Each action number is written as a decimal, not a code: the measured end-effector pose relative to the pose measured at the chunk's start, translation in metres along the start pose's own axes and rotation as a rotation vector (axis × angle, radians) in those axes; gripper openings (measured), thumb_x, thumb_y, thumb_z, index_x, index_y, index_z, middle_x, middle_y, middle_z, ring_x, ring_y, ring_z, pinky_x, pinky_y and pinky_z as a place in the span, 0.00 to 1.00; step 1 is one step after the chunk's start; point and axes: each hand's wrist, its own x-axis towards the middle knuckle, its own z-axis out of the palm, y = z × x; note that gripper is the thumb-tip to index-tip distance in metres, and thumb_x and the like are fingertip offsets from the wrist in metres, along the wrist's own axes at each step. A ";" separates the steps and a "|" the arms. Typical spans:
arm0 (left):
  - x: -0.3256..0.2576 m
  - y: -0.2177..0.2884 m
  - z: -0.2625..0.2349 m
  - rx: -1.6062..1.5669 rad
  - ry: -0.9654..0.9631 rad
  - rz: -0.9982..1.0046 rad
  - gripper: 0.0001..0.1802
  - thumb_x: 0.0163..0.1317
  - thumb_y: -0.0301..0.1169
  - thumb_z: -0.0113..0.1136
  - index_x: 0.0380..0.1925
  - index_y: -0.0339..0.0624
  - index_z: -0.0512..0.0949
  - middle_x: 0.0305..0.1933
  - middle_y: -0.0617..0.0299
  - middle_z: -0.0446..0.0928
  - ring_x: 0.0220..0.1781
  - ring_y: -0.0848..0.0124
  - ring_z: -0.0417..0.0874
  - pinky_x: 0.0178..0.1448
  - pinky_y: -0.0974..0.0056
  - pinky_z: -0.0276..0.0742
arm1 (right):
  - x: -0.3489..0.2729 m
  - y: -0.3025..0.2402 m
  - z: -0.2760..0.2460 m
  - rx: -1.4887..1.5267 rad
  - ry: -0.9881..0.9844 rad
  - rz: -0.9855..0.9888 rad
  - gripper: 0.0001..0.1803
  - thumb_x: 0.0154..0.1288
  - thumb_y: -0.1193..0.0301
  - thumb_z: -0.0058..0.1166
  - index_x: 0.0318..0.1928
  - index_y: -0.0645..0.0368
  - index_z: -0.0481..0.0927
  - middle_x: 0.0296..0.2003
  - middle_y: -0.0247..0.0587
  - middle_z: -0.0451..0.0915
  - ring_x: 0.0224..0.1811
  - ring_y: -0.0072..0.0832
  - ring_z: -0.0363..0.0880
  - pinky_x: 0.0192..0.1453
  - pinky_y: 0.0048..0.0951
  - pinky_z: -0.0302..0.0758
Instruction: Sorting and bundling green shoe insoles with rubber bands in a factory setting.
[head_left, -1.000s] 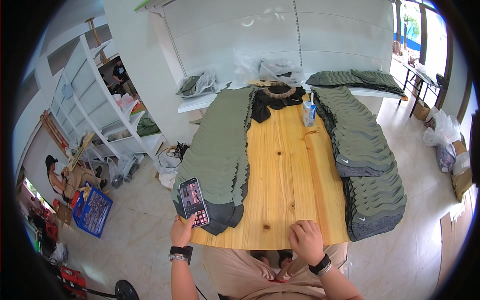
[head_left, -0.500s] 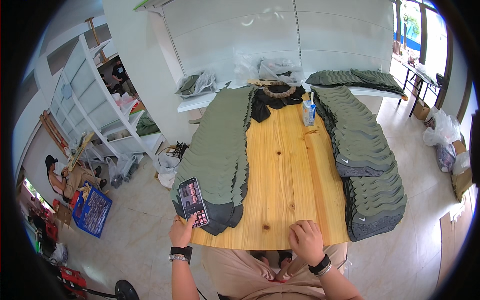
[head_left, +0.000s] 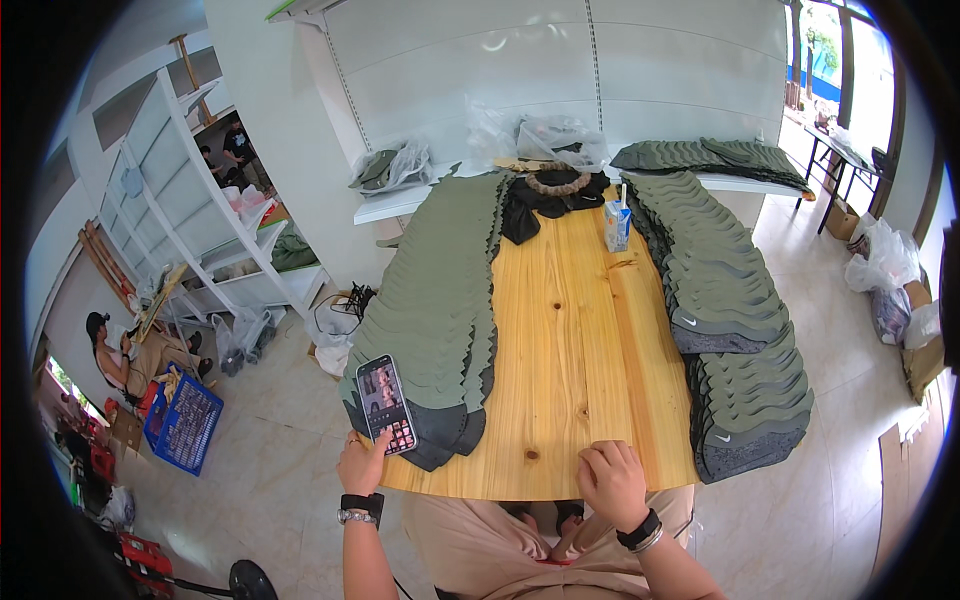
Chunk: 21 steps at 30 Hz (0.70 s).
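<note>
My left hand is at the near left table corner, its thumb on the lower screen of a smartphone. Its other fingers curl by the phone's lower left side, partly hidden. Under the phone lies a long row of overlapping olive-green fabric pieces with dark grey ends and wavy edges. My right hand rests on the near edge of the wooden table, fingers curled in with nothing visible in them. To its right lie overlapping stacks of similar green-and-grey pieces.
A drink carton with a straw stands toward the table's far end, near black cloth. Behind, a white shelf bears plastic bags and more green pieces. At left, a person sits by a blue crate.
The picture on the phone's screen has changed. The seated person at the left has shifted slightly. Both my hands stay in place.
</note>
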 end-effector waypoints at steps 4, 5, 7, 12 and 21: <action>0.000 0.000 0.001 0.001 0.009 -0.012 0.42 0.50 0.62 0.54 0.51 0.35 0.70 0.49 0.44 0.76 0.52 0.48 0.76 0.54 0.48 0.67 | -0.001 0.000 0.001 0.000 0.006 -0.005 0.04 0.50 0.74 0.55 0.30 0.58 0.78 0.31 0.37 0.74 0.36 0.34 0.73 0.40 0.33 0.69; -0.001 0.001 0.000 -0.002 0.009 -0.007 0.41 0.50 0.62 0.54 0.51 0.35 0.70 0.49 0.44 0.76 0.51 0.48 0.76 0.54 0.48 0.67 | -0.001 0.000 0.000 -0.002 0.011 -0.006 0.04 0.50 0.74 0.55 0.30 0.58 0.78 0.31 0.37 0.74 0.36 0.34 0.73 0.40 0.33 0.70; -0.001 0.002 -0.001 -0.007 0.011 0.000 0.41 0.50 0.62 0.54 0.51 0.35 0.70 0.48 0.44 0.76 0.51 0.48 0.77 0.54 0.48 0.67 | 0.000 0.000 0.000 -0.004 0.017 -0.008 0.04 0.50 0.74 0.55 0.30 0.58 0.78 0.31 0.37 0.75 0.36 0.34 0.73 0.40 0.33 0.70; -0.002 0.002 -0.001 -0.013 0.041 0.019 0.40 0.49 0.62 0.55 0.48 0.35 0.72 0.46 0.44 0.77 0.49 0.48 0.77 0.53 0.48 0.68 | 0.001 -0.001 0.000 -0.004 0.017 -0.007 0.04 0.50 0.75 0.55 0.29 0.58 0.78 0.30 0.37 0.75 0.35 0.34 0.73 0.39 0.33 0.70; -0.004 0.002 -0.005 -0.014 0.045 0.015 0.40 0.48 0.62 0.55 0.47 0.36 0.72 0.45 0.44 0.78 0.48 0.49 0.78 0.52 0.49 0.68 | 0.001 -0.003 -0.004 0.004 0.024 -0.014 0.03 0.50 0.75 0.55 0.29 0.57 0.77 0.30 0.36 0.75 0.35 0.34 0.73 0.39 0.33 0.70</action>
